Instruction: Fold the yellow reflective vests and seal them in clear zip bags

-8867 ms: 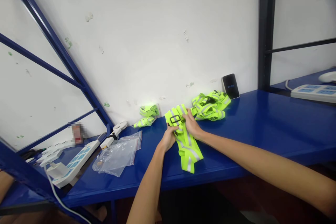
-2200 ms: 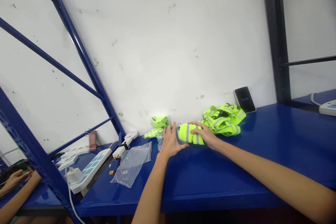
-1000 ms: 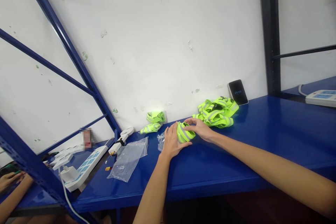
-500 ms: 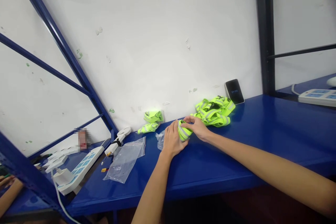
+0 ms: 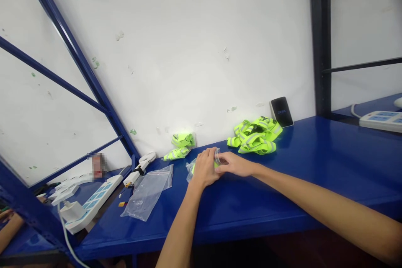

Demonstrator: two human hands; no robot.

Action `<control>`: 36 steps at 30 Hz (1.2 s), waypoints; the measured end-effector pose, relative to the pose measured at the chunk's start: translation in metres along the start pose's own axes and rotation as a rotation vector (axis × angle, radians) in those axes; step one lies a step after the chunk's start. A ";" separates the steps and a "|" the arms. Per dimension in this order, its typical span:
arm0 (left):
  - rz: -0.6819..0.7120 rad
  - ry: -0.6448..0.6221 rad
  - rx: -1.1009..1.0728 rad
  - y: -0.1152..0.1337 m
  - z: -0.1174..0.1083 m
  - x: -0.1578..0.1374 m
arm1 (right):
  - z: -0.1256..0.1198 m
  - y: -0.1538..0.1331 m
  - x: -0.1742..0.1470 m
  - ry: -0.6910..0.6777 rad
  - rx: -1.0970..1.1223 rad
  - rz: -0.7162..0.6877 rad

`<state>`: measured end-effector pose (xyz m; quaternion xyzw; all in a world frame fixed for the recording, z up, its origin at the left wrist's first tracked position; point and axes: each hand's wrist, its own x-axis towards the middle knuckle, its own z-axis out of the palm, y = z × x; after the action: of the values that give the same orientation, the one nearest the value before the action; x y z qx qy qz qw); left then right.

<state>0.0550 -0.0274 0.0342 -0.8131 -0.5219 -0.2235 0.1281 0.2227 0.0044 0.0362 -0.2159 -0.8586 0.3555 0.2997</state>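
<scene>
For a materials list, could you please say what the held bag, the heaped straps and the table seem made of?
Held bag: probably thin clear plastic; its crinkled edge glints. Heaped straps: likely matt fabric with grey stripes; they fold softly. Table: perhaps painted metal; smooth, shiny blue.

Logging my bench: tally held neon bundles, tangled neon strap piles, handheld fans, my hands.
Held neon-yellow fabric bundle: 1
Tangled neon-yellow strap pile: 1
White handheld fan: 1
Your left hand and right hand: 2
Total: 5
</scene>
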 end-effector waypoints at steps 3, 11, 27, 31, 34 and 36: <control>0.040 -0.186 0.012 0.014 -0.011 0.008 | 0.001 0.007 0.002 -0.080 0.264 0.089; 0.085 -0.322 -0.297 0.015 -0.041 0.009 | -0.013 0.006 0.000 -0.225 0.643 0.269; -0.402 -0.393 -0.224 -0.022 0.014 0.028 | -0.023 0.036 0.006 -0.137 -0.146 0.179; -0.224 -0.348 -0.322 -0.027 0.026 0.026 | -0.013 0.045 0.008 -0.007 -0.295 0.184; -0.199 -0.306 -0.391 -0.030 0.030 0.027 | -0.012 0.048 0.008 0.038 -0.246 0.235; -0.193 -0.282 -0.435 -0.031 0.031 0.027 | -0.013 0.050 0.008 0.053 -0.161 0.272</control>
<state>0.0436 0.0213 0.0200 -0.7910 -0.5496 -0.2263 -0.1453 0.2337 0.0476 0.0095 -0.3629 -0.8388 0.3171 0.2532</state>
